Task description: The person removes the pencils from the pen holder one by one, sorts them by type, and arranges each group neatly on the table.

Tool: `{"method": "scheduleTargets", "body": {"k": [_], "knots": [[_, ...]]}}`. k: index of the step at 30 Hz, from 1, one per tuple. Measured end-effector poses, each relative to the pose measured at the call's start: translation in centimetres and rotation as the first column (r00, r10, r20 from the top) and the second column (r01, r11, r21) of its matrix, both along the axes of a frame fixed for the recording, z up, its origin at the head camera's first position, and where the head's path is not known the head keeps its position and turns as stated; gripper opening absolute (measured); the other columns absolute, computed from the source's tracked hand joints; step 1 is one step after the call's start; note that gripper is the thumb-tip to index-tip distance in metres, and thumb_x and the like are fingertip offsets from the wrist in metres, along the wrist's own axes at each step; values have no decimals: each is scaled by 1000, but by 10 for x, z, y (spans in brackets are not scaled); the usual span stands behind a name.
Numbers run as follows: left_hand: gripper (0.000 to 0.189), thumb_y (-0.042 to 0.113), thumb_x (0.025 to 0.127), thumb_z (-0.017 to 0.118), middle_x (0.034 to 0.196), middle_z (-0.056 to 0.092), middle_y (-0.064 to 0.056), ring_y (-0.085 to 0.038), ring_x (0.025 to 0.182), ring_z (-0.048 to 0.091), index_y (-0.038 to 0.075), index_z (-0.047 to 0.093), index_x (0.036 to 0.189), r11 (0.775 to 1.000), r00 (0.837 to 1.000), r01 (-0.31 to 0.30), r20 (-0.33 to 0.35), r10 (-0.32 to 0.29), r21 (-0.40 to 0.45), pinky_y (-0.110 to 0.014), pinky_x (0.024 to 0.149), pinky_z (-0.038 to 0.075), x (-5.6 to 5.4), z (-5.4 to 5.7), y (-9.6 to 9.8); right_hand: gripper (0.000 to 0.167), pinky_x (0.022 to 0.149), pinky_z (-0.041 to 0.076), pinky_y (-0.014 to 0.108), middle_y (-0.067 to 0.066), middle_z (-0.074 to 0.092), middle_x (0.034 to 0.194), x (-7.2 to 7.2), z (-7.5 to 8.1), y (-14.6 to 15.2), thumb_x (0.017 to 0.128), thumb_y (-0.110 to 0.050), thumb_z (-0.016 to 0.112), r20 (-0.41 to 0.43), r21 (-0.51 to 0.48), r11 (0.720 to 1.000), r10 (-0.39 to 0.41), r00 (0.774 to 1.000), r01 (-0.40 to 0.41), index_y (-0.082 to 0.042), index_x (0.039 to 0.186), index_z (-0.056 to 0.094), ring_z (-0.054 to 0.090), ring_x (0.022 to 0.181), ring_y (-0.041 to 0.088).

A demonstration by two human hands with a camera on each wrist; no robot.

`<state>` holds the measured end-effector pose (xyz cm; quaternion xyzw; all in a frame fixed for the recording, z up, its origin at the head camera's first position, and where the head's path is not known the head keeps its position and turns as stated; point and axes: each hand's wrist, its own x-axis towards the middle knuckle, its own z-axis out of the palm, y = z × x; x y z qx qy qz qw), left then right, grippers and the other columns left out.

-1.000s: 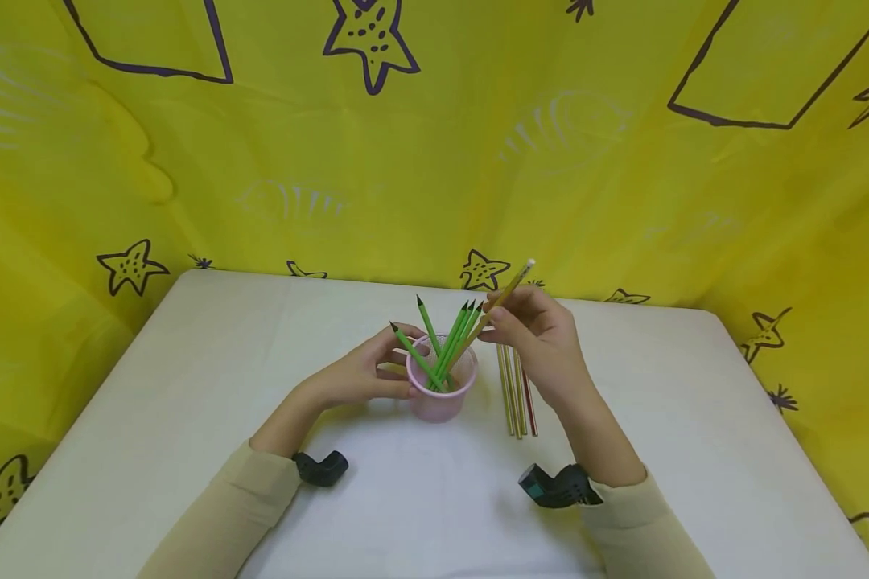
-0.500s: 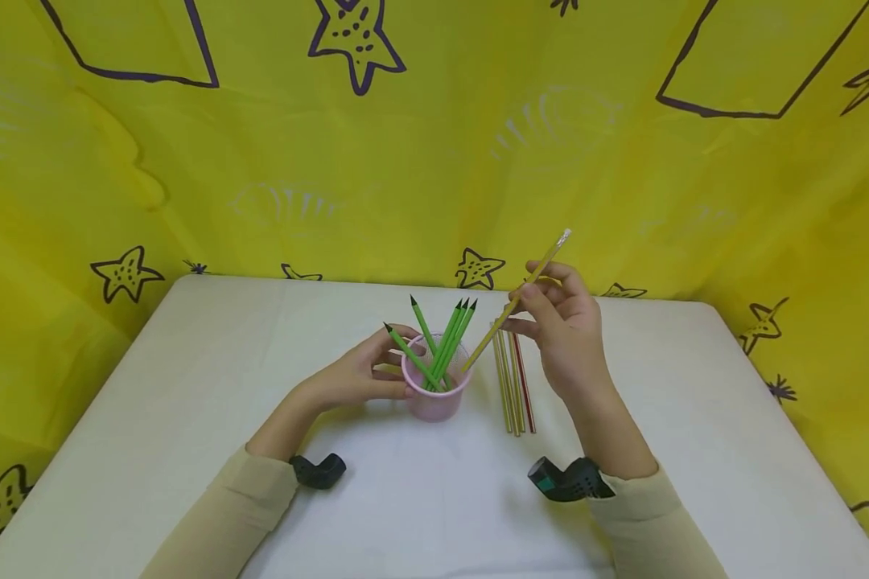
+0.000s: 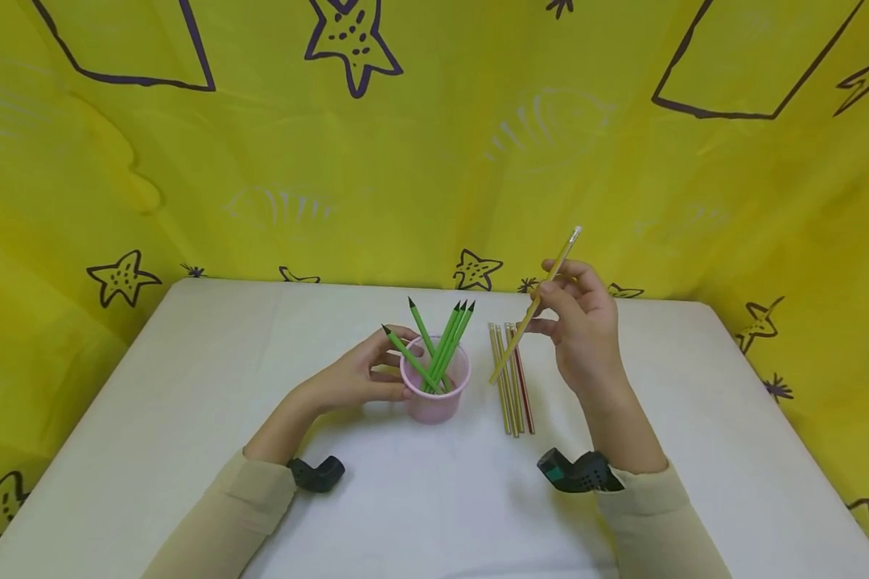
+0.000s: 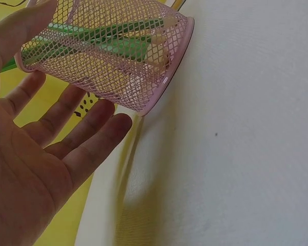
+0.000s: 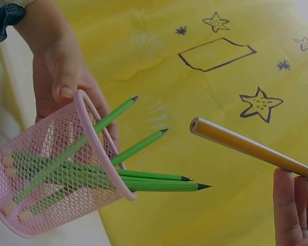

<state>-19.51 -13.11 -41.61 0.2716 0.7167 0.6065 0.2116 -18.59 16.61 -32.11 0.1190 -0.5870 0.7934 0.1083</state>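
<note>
My left hand [image 3: 351, 376] grips the pink mesh pencil cup [image 3: 434, 408], thumb near the rim and fingers along its far side. Several green pencils [image 4: 128, 47] stand slanted in the cup, dark points up and wooden ends at the bottom. Over to the right, my right hand [image 3: 586, 334] pinches a yellow pencil [image 5: 246, 146] between thumb and fingers. Its white eraser end points up and away; the flat, unsharpened end slants down toward the cup, apart from it. In the head view this lower end overlaps the gold pencils [image 3: 505, 402] lying on the table.
A red pencil [image 3: 525, 398] lies beside the gold ones on the white table [image 3: 188, 450], right of the cup. Behind the table hangs a yellow cloth [image 3: 405, 177] with drawn stars and fish. Each wrist wears a black camera [image 3: 317, 474].
My right hand has drawn the yellow pencil up out of the cup and carried it right, above the lying pencils. My left hand stays on the cup.
</note>
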Motion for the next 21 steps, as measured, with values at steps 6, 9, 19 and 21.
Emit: {"method": "scheduleTargets", "body": {"k": [6,9,19,21], "knots": [[70,10,85,79,144,47,-10,-30,127,54,19,39,142,1000,1000,-2,-4,2,0,-40,102,53,0,2,0,24,53,60,29,3,58,78,-4,-1,7,98,7,48,-7,27,1000,-1,1000,1,-8,115,57,56,62,14],[71,10,85,79,145,47,-11,-30,127,55,17,39,142,1000,1000,1,2,-1,0,-40,102,53,0,2,0,23,53,60,29,2,57,77,-4,-1,10,99,5,50,-4,48,999,3,1000,-3,-7,118,56,55,62,13],[71,9,85,79,144,46,-14,-31,125,56,15,38,143,1000,1000,9,-9,-9,19,-39,102,53,1,2,1,27,52,60,30,3,57,79,-7,-3,22,96,6,53,9,174,984,39,999,-40,-6,120,55,56,61,14],[71,9,85,79,144,46,-14,-31,125,56,14,38,143,1000,1000,11,-7,-10,10,-39,102,53,1,2,1,26,52,60,29,3,57,79,-7,-4,23,96,5,55,28,220,975,36,999,-41,-7,120,56,57,62,15]]}}
